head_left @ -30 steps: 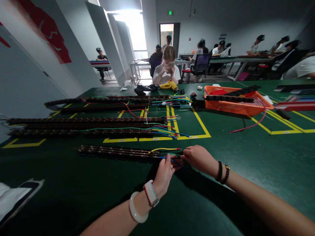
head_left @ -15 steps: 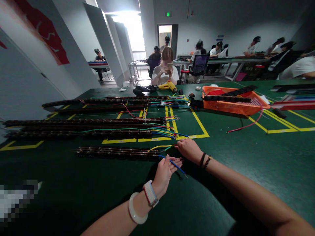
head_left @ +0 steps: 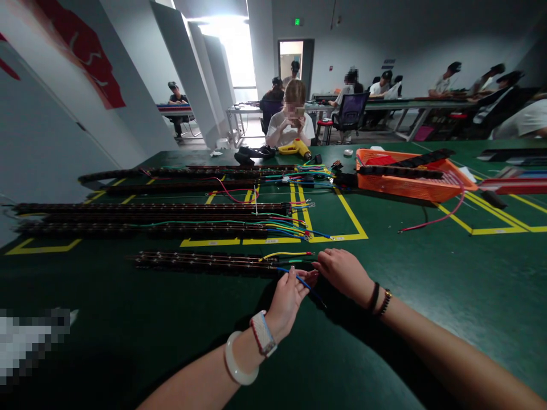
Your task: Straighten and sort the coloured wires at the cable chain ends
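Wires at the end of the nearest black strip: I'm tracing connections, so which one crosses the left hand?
The blue wire: it runs over the left hand, while the yellow wire and green wire lie beyond that hand.

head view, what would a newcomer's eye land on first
Probably the bright orange basket, right of centre on the far half of the green table. Then the yellow pistol-shaped tool left of it, near the far edge. Nearer, a blue wire crosses the left hand, the right hand close by.
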`<state>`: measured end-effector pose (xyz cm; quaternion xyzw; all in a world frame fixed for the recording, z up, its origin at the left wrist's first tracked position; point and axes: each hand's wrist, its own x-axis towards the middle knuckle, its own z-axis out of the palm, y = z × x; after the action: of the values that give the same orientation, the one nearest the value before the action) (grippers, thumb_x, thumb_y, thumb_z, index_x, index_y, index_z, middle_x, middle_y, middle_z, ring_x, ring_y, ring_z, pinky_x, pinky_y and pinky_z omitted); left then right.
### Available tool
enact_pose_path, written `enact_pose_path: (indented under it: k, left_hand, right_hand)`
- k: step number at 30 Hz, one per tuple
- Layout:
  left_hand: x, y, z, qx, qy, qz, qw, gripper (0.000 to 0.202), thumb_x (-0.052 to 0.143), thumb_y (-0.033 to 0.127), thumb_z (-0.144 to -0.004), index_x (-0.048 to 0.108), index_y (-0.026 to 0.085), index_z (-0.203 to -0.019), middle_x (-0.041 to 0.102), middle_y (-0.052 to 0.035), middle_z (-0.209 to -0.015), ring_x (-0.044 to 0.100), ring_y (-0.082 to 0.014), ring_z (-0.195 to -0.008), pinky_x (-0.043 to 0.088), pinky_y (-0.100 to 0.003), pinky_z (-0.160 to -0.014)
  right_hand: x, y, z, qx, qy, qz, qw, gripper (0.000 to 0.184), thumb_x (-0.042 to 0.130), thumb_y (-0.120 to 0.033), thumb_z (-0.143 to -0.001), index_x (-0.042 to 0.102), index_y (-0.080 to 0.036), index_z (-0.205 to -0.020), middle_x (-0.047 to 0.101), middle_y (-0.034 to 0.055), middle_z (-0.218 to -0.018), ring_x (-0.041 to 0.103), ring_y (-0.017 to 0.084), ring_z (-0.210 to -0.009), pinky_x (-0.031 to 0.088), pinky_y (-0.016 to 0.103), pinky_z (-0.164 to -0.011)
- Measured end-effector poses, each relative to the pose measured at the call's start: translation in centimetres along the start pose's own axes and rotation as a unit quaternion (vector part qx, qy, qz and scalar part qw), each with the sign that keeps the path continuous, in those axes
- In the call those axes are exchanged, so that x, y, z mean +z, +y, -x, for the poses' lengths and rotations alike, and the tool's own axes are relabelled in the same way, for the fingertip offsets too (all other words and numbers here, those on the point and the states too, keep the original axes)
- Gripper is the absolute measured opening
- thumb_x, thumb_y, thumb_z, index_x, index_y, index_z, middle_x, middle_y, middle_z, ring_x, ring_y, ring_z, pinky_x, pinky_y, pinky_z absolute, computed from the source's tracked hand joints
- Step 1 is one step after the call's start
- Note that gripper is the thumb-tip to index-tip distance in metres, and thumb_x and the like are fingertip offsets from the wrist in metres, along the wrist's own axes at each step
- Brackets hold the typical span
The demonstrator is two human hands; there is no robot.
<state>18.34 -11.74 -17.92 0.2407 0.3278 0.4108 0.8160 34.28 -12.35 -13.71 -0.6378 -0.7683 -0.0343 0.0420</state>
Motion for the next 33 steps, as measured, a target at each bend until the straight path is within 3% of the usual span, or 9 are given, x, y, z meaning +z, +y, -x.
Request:
enact_pose_path:
  k: [2,7,12,16,21,26,33]
  left_hand:
    - [0.0,0.0,0.0,0.000,-0.004,0.001,1.000,0.030,0.051,0.040,-0.086,0.059,0.012,-0.081,0.068,-0.0141,-0.094,0.063,-0.0225,-0.098,0.040,-0.041,-0.098]
    - [0.1,0.0,0.1,0.003,-0.014,0.009,1.000,0.030,0.049,0.040,-0.088,0.057,0.013,-0.080,0.068,-0.0160,-0.097,0.062,-0.0238,-0.101,0.039,-0.042,-0.100]
    - [0.1,0.0,0.0,0.004,-0.019,0.008,1.000,0.030,0.047,0.039,-0.089,0.056,0.012,-0.080,0.068,-0.0187,-0.100,0.062,-0.0238,-0.102,0.036,-0.041,-0.102]
    - [0.1,0.1,0.0,-0.001,-0.019,-0.005,1.000,0.032,0.044,0.041,-0.090,0.057,0.012,-0.086,0.067,-0.0188,-0.101,0.062,-0.0234,-0.103,0.039,-0.039,-0.100]
    - [0.4,0.5,0.3,-0.063,-0.026,-0.065,0.996,0.033,0.044,0.046,-0.088,0.051,0.014,-0.085,0.069,-0.0155,-0.084,0.068,-0.0237,-0.082,0.049,-0.042,-0.084]
    - [0.3,0.4,0.5,-0.081,-0.071,-0.165,0.980,0.038,0.042,0.052,-0.086,0.047,0.015,-0.077,0.067,-0.0120,-0.067,0.066,-0.0211,-0.059,0.050,-0.033,-0.058]
    - [0.0,-0.3,0.4,-0.061,-0.083,-0.172,0.980,0.040,0.046,0.055,-0.082,0.046,0.015,-0.077,0.066,-0.0096,-0.064,0.064,-0.0193,-0.054,0.049,-0.030,-0.053]
  right_hand:
    - [-0.6,-0.2,0.8,0.011,-0.004,-0.011,1.000,0.031,0.042,-0.034,-0.093,0.062,-0.018,-0.075,0.065,0.0053,-0.075,0.060,0.016,-0.071,0.037,0.026,-0.065]
    - [-0.8,-1.6,2.5,-0.015,-0.087,-0.063,0.994,0.042,0.038,-0.040,-0.093,0.065,-0.018,-0.070,0.066,0.0058,-0.069,0.061,0.016,-0.064,0.037,0.025,-0.059]
    - [0.4,-2.7,3.0,-0.033,-0.117,-0.097,0.988,0.035,0.041,-0.038,-0.092,0.066,-0.019,-0.075,0.069,0.0049,-0.074,0.063,0.016,-0.065,0.039,0.024,-0.059]
    - [0.4,-2.2,2.6,-0.031,-0.117,-0.119,0.985,0.030,0.041,-0.035,-0.092,0.065,-0.021,-0.083,0.069,0.0036,-0.079,0.063,0.016,-0.070,0.039,0.023,-0.062]
    - [0.0,-0.5,1.8,0.033,-0.089,-0.118,0.988,0.031,0.040,-0.038,-0.092,0.062,-0.021,-0.078,0.066,0.0026,-0.075,0.059,0.014,-0.067,0.034,0.022,-0.057]
    - [1.0,0.0,1.0,0.060,-0.098,-0.101,0.988,0.035,0.043,-0.044,-0.090,0.060,-0.021,-0.071,0.063,0.0014,-0.069,0.057,0.013,-0.062,0.029,0.022,-0.052]
    - [1.2,-0.5,0.9,0.050,-0.085,-0.021,0.995,0.031,0.047,-0.042,-0.089,0.061,-0.019,-0.075,0.065,0.0046,-0.073,0.060,0.016,-0.064,0.032,0.024,-0.054]
